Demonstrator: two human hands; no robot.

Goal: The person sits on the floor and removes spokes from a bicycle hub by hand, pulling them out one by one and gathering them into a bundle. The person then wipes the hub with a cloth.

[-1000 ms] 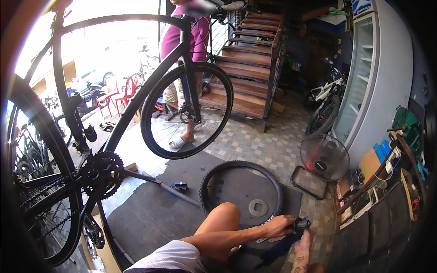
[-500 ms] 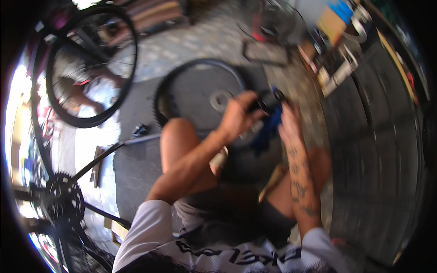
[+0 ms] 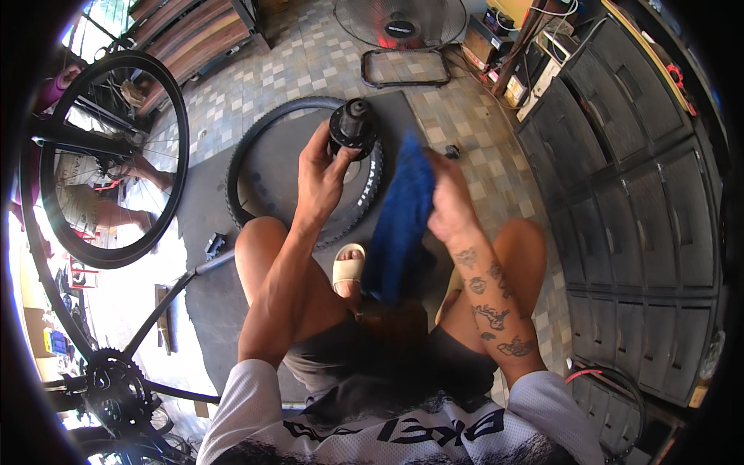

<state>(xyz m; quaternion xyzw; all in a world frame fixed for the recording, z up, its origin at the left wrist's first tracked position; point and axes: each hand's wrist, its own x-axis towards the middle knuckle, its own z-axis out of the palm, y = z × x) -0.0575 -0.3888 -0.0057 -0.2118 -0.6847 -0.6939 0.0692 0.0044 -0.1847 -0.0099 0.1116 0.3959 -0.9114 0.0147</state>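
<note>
A black bicycle hub [image 3: 354, 125] with a stepped end is held up in front of me. My left hand [image 3: 319, 169] is closed round its lower side, thumb against the flange. My right hand [image 3: 451, 198] grips a blue cloth [image 3: 399, 225], which hangs down slightly blurred between my knees, apart from the hub. Beneath the hub, a knobbly bicycle tyre [image 3: 246, 143] lies flat on the dark mat [image 3: 205, 182]; the hub and my left hand cover part of it.
A bicycle frame with a chainring [image 3: 112, 384] and an upright wheel [image 3: 182, 147] stands on my left, with another person's leg [image 3: 116, 209] behind the wheel. Black drawers [image 3: 620, 194] line the right. A fan [image 3: 399, 29] stands at the back on the tiled floor [image 3: 267, 77].
The hub and cloth, close together before, are now apart. My left hand has moved left and up with the hub, and my right hand lets the cloth hang lower. The view has shifted.
</note>
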